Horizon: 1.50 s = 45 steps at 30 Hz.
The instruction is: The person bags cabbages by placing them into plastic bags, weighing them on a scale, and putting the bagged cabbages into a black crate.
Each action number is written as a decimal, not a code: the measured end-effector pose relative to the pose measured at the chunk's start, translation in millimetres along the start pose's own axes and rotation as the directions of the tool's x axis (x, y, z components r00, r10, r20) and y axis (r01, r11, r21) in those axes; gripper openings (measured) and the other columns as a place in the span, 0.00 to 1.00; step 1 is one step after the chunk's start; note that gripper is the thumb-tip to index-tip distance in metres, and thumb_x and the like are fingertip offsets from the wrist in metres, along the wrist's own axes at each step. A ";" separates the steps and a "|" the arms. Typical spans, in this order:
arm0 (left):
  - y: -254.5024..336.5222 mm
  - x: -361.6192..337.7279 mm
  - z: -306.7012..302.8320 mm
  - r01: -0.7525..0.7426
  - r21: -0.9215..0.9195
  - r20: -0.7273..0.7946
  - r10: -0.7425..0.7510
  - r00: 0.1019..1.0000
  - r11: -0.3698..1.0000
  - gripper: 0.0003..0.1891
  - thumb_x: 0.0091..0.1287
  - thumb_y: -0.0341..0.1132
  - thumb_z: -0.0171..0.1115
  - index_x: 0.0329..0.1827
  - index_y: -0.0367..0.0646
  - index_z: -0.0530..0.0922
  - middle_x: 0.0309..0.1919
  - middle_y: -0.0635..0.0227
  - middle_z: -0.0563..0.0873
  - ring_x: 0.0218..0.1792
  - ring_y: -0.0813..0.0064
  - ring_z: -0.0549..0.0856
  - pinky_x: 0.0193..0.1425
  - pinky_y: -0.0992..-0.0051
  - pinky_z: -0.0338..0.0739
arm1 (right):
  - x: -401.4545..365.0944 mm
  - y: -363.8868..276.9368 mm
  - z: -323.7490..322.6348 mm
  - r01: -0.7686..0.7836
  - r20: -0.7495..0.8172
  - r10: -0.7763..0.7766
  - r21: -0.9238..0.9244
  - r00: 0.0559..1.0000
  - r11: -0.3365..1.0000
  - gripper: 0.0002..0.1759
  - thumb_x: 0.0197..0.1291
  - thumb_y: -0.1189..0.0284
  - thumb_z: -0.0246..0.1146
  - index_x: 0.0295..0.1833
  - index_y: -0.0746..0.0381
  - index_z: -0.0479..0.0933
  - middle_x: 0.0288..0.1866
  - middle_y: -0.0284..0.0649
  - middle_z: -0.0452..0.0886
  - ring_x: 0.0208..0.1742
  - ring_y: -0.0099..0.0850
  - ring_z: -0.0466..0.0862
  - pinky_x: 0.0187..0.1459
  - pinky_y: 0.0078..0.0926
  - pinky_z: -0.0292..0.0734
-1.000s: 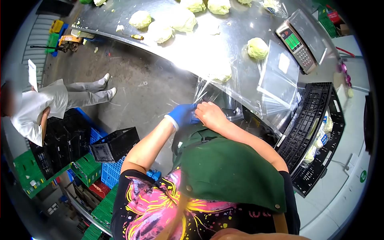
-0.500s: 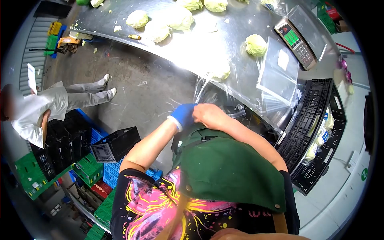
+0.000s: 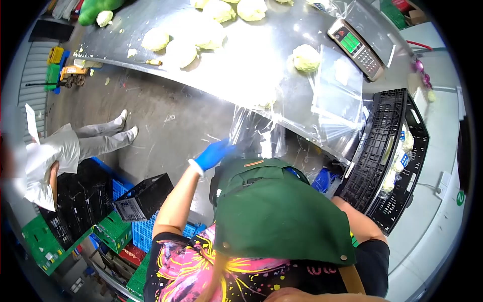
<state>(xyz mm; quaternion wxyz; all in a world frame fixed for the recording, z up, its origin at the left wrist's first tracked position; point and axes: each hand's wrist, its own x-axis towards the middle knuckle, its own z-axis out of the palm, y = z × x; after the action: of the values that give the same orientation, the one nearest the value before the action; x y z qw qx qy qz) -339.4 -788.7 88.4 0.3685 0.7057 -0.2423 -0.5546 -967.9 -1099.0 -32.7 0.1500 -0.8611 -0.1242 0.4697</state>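
Observation:
My left hand (image 3: 213, 154), in a blue glove, is stretched out over the floor beside a clear plastic bag (image 3: 256, 135) that hangs off the table's near edge. Its fingers are extended and slightly blurred; whether the fingertips touch the film I cannot make out. A cabbage (image 3: 265, 102) shows through the upper part of the bag, partly lost in glare. Only the right forearm (image 3: 359, 221) is visible, reaching down by the apron; my right hand is hidden behind the green apron (image 3: 282, 211). Another cabbage (image 3: 306, 58) sits beside a stack of clear bags (image 3: 338, 88).
Several cabbages (image 3: 209, 35) lie on the metal table (image 3: 126, 48). A scale display (image 3: 355, 49) stands to the right. Black crates (image 3: 372, 151) with wrapped produce are at my right. On the left are a person in white (image 3: 55, 161) and a black crate (image 3: 144, 196).
My hands, together at the bag before, are now apart. The left moved left and slightly down; the right dropped out of sight. The bag hangs spread from the table edge.

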 end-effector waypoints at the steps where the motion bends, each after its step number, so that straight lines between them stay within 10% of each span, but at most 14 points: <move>1: -4.6 -4.3 -5.9 0.026 -0.289 0.088 0.000 0.996 0.957 0.26 0.75 0.36 0.55 0.74 0.39 0.66 0.60 0.51 0.81 0.57 0.69 0.82 0.63 0.68 0.76 | 1.3 -9.9 -62.8 -0.084 0.084 0.073 0.131 0.994 0.988 0.13 0.55 0.71 0.60 0.43 0.61 0.86 0.44 0.43 0.88 0.47 0.45 0.87 0.47 0.44 0.81; 4: -8.6 -0.7 -22.1 -0.117 0.207 -0.409 0.194 0.892 0.971 0.28 0.71 0.35 0.58 0.74 0.41 0.67 0.64 0.49 0.77 0.63 0.63 0.79 0.68 0.64 0.71 | 18.9 -34.7 -258.6 -0.371 0.101 0.358 0.211 0.928 0.904 0.14 0.53 0.75 0.61 0.46 0.62 0.84 0.46 0.50 0.85 0.50 0.47 0.84 0.48 0.43 0.80; 6: 32.9 3.8 -24.9 -0.153 0.594 -0.392 0.450 0.802 0.790 0.29 0.69 0.34 0.60 0.73 0.42 0.68 0.66 0.51 0.76 0.65 0.60 0.77 0.71 0.62 0.69 | 44.5 -25.5 -335.0 -0.408 -0.682 0.413 0.180 0.603 0.895 0.30 0.55 0.77 0.61 0.66 0.63 0.69 0.65 0.49 0.73 0.63 0.47 0.75 0.61 0.40 0.73; 11: 69.7 37.9 -15.7 -0.288 0.957 0.201 0.667 0.718 0.021 0.31 0.60 0.33 0.63 0.71 0.46 0.70 0.67 0.59 0.76 0.68 0.57 0.74 0.76 0.59 0.63 | 110.6 -17.9 -449.0 -0.143 -0.881 -0.032 -0.112 0.472 0.983 0.29 0.57 0.73 0.62 0.67 0.58 0.69 0.73 0.42 0.67 0.73 0.40 0.67 0.71 0.41 0.64; 15: 63.5 58.7 -36.3 -0.547 0.804 0.331 0.587 0.739 0.235 0.25 0.65 0.32 0.59 0.68 0.48 0.75 0.65 0.63 0.79 0.66 0.62 0.78 0.73 0.62 0.68 | 141.6 23.2 -450.0 0.369 -0.850 0.120 0.344 0.513 0.863 0.14 0.65 0.72 0.60 0.53 0.65 0.81 0.55 0.43 0.83 0.61 0.38 0.80 0.65 0.38 0.71; 19: 77.6 89.8 -62.3 -0.278 -0.321 0.046 0.308 0.950 0.905 0.27 0.81 0.47 0.41 0.61 0.31 0.78 0.55 0.58 0.86 0.56 0.67 0.85 0.67 0.66 0.74 | 151.2 46.4 -473.0 0.564 -0.450 0.557 0.825 0.698 -0.041 0.23 0.75 0.58 0.52 0.43 0.68 0.82 0.40 0.46 0.88 0.41 0.33 0.87 0.45 0.27 0.81; 23: 11.5 178.4 -79.7 -0.192 0.339 0.063 0.182 0.981 0.921 0.30 0.81 0.50 0.39 0.58 0.26 0.77 0.51 0.54 0.87 0.51 0.64 0.86 0.59 0.69 0.79 | 168.0 55.8 -476.9 0.451 -0.142 0.666 0.834 0.732 -0.318 0.24 0.75 0.56 0.50 0.44 0.68 0.79 0.30 0.45 0.86 0.26 0.29 0.84 0.31 0.27 0.79; 26: 16.2 184.1 -63.8 -0.155 -0.328 -0.021 0.157 0.987 0.932 0.29 0.81 0.50 0.40 0.57 0.28 0.78 0.48 0.56 0.87 0.47 0.67 0.86 0.54 0.70 0.82 | 160.5 53.9 -478.4 0.537 -0.181 0.847 0.832 0.500 -0.139 0.18 0.72 0.62 0.55 0.46 0.67 0.78 0.36 0.46 0.86 0.35 0.34 0.86 0.38 0.31 0.80; 28: 53.1 158.9 -58.0 0.016 -0.534 -0.012 -0.027 1.000 0.846 0.28 0.80 0.50 0.42 0.56 0.30 0.78 0.48 0.56 0.87 0.46 0.67 0.87 0.53 0.69 0.83 | 134.4 32.5 -508.8 -0.223 -0.899 0.433 0.436 -0.064 0.872 0.15 0.62 0.65 0.64 0.51 0.62 0.77 0.54 0.48 0.81 0.56 0.43 0.80 0.52 0.38 0.79; 33: 61.3 158.5 -50.2 0.156 -0.798 0.054 -0.190 0.980 0.582 0.25 0.77 0.48 0.50 0.55 0.30 0.78 0.44 0.59 0.88 0.41 0.70 0.87 0.47 0.70 0.83 | 159.3 10.3 -558.9 -0.061 -0.834 0.153 0.143 0.529 0.988 0.38 0.45 0.69 0.75 0.65 0.53 0.71 0.73 0.45 0.62 0.72 0.50 0.63 0.67 0.44 0.70; 35: 57.4 168.5 -58.0 -0.014 0.603 -0.125 0.112 0.986 0.798 0.21 0.70 0.46 0.60 0.51 0.33 0.81 0.43 0.57 0.89 0.40 0.66 0.88 0.45 0.67 0.82 | 180.0 23.4 -558.4 -0.055 -0.763 0.248 0.269 0.597 0.962 0.45 0.41 0.69 0.77 0.69 0.50 0.67 0.75 0.45 0.58 0.73 0.51 0.61 0.69 0.44 0.69; 40: 100.7 204.6 -50.2 -0.311 0.822 -0.163 0.721 0.673 0.476 0.26 0.61 0.27 0.61 0.65 0.42 0.74 0.63 0.50 0.78 0.60 0.51 0.79 0.66 0.60 0.72 | 185.0 42.9 -552.3 0.155 -0.785 0.273 0.420 0.556 0.894 0.53 0.36 0.68 0.79 0.73 0.50 0.63 0.76 0.46 0.58 0.74 0.52 0.62 0.70 0.45 0.69; 43: 98.8 229.9 -52.5 -0.549 0.133 -0.026 0.556 0.831 0.825 0.27 0.69 0.38 0.60 0.72 0.45 0.70 0.67 0.55 0.75 0.64 0.57 0.76 0.67 0.61 0.71 | 194.0 60.4 -554.8 0.221 -0.741 0.368 0.563 0.561 0.797 0.52 0.39 0.65 0.80 0.73 0.53 0.63 0.74 0.48 0.63 0.71 0.49 0.68 0.70 0.43 0.68; 45: 108.2 233.4 -80.3 -0.187 -0.251 0.095 0.216 0.972 0.950 0.26 0.73 0.40 0.56 0.72 0.43 0.69 0.67 0.56 0.74 0.63 0.60 0.76 0.67 0.63 0.72 | 211.1 80.3 -545.1 0.449 -0.391 0.613 0.891 0.687 0.065 0.48 0.49 0.61 0.76 0.74 0.56 0.61 0.73 0.48 0.67 0.71 0.45 0.70 0.67 0.41 0.71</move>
<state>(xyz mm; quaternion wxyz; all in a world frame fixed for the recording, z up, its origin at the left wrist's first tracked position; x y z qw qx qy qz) -192.5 -1009.9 41.8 0.4905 0.5925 -0.2662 -0.5810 -389.3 -1175.5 54.4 0.6958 -0.6204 0.3585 0.0481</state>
